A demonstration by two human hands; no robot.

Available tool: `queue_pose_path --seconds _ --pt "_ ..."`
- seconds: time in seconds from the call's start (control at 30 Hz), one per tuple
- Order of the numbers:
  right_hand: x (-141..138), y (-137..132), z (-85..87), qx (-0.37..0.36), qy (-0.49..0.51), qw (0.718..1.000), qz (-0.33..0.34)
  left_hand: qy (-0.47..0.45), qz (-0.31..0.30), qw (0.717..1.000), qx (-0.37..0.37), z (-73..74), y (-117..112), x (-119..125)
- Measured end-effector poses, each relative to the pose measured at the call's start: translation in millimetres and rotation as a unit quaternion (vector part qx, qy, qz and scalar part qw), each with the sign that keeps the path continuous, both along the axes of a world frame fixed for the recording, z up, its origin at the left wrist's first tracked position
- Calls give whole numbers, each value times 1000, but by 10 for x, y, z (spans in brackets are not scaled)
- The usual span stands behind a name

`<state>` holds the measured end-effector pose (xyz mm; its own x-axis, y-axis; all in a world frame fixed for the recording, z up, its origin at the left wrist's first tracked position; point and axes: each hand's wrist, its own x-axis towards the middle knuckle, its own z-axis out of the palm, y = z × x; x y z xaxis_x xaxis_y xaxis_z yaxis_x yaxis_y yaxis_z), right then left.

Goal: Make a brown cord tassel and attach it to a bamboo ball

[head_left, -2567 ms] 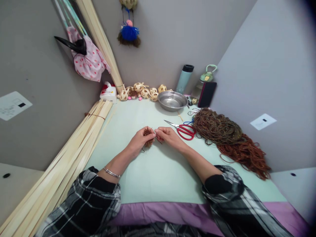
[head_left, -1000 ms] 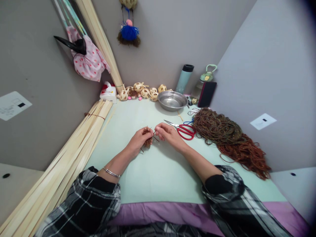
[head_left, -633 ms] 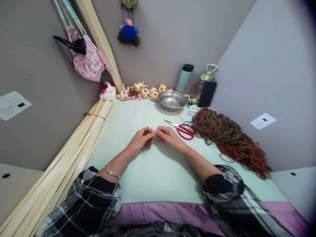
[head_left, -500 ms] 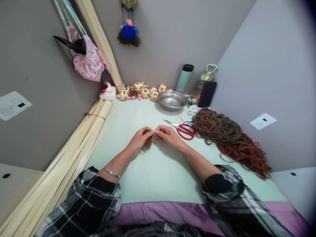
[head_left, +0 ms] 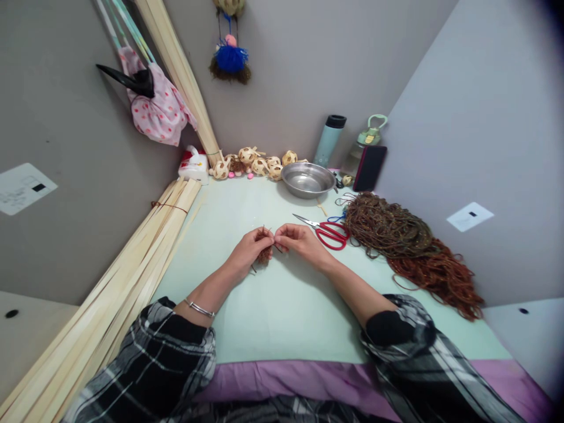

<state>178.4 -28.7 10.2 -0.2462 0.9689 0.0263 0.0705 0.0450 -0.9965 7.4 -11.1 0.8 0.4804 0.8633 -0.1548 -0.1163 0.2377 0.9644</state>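
Observation:
My left hand [head_left: 247,251] is closed around a small brown tuft of cord [head_left: 265,254], held just above the pale green table [head_left: 264,311]. My right hand [head_left: 298,239] pinches a thin strand sticking out of the tuft's right side, fingertips touching those of my left hand. Both forearms rest on the table, in plaid sleeves. A silver bangle [head_left: 199,308] is on my left wrist.
Red-handled scissors [head_left: 326,231] lie right of my right hand. Beyond them is a heap of brown and orange cord [head_left: 409,249]. A steel bowl [head_left: 307,179], bottles, a phone and woven balls [head_left: 258,164] line the back wall. Long bamboo strips [head_left: 118,288] lie along the left.
My right hand pulled a little away from the tuft, then came back against it. My left hand has kept its hold throughout.

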Motion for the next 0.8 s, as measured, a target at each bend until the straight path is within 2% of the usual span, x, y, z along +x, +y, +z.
queue_pose_path --seconds 0.37,0.67,0.8 --pt "-14 -27 23 -5 -42 999 -10 -35 5 999 -37 51 11 -15" --pt "-7 -28 47 16 -26 999 -15 -44 1 999 -8 10 7 -8" --pt "4 -36 50 9 -64 998 -22 -46 2 999 7 -6 25 -12"
